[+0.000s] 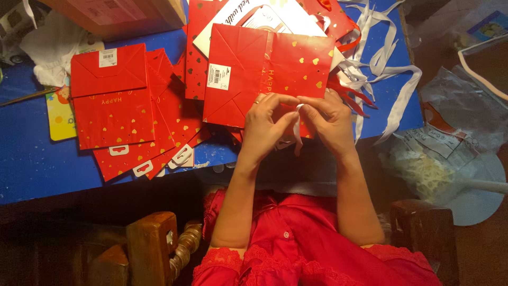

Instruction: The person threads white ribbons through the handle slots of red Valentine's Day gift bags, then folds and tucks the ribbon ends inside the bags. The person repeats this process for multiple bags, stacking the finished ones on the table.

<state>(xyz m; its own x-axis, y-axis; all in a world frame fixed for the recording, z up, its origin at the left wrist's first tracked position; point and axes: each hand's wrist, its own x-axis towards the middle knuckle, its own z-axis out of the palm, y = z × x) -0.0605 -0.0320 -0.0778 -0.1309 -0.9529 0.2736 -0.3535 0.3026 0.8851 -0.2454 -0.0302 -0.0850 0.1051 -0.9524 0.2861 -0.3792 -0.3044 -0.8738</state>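
I sit at a blue table [32, 164] under warm, dim light. Below its edge the floor [481, 254] is dark brown. A carved wooden chair arm [153, 241] stands at my left, another wooden post [423, 228] at my right, both in shadow.

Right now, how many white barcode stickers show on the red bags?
2: one barcode sticker on the top bag of the left stack, one on the bag under both hands. Others may be hidden.
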